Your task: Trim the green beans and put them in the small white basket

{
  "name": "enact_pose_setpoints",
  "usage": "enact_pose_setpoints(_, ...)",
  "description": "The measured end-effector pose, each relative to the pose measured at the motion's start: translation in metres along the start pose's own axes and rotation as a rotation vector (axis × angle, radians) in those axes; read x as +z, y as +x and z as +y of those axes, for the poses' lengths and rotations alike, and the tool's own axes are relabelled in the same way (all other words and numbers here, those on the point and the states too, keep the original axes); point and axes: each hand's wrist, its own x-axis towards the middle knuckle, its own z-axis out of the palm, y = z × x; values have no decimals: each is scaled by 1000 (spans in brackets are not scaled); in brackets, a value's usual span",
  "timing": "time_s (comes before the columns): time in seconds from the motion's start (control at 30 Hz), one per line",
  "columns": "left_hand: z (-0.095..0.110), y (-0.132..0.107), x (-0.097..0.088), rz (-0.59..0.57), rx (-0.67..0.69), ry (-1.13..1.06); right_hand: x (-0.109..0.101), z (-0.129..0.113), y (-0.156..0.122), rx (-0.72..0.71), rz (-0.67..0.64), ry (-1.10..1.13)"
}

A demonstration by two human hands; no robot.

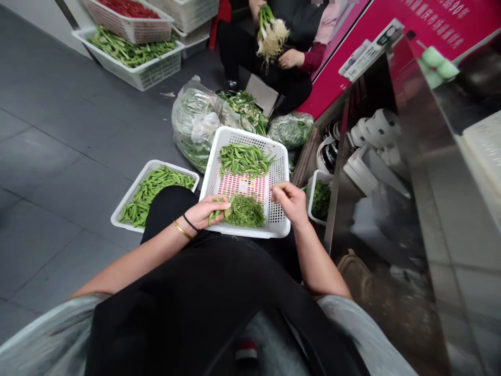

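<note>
Nearest of all, the black apron (pixel 203 303), and just beyond it the white tray (pixel 279 225). Left hand (pixel 209 211) has fingers closed round a few green pods (pixel 215 206); right hand (pixel 290 201), over the right rim, is curled narrow, contents impossible to tell! More pods heap at the tray's far end, stringy trimmings (pixel 246 211) at the near end.

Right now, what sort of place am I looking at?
Probably a commercial kitchen's prep area: a white basket holding green pods, another person holding rooted greens, and shelved white containers.
</note>
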Motion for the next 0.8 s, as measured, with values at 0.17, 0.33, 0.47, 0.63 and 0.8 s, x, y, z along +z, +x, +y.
enact_pose_setpoints(0.17,-1,5,7,233,82,-160,40,-22,-16,-311,-173,-469)
enact_pose_setpoints(0.33,-7,4,16,332,131,-208,68,-23,-17,-390,-141,-591)
enact_pose_setpoints(0.47,-12,3,17,285,67,-254,71,-17,-12,-398,-179,-549)
enact_pose_setpoints(0.63,-8,-1,10,14,-40,-133,56,-3,-8,-181,-234,-87)
enact_pose_setpoints(0.8,3,-9,0,-119,-71,-25,6,20,7,178,88,179)
